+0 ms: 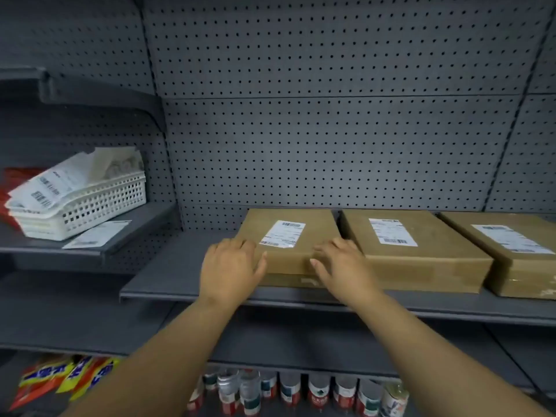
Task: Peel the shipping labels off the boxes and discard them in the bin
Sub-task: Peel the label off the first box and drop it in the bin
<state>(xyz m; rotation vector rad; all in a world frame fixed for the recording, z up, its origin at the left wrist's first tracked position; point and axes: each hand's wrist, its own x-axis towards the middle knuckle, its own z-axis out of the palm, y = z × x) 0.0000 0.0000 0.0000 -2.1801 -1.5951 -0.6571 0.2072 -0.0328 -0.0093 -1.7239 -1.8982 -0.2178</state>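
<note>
Many peeled labels (49,185) fill basket (99,206).

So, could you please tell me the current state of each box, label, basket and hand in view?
Left brown cardboard box: closed, white label still stuck on top.
Middle brown cardboard box: closed, label on.
Right brown cardboard box: closed, label on.
White plastic lattice basket: overflowing with peeled labels.
Loose white label: flat on the shelf beside the basket.
Left hand: open, resting on the left box.
Right hand: open, on the same box.
</note>
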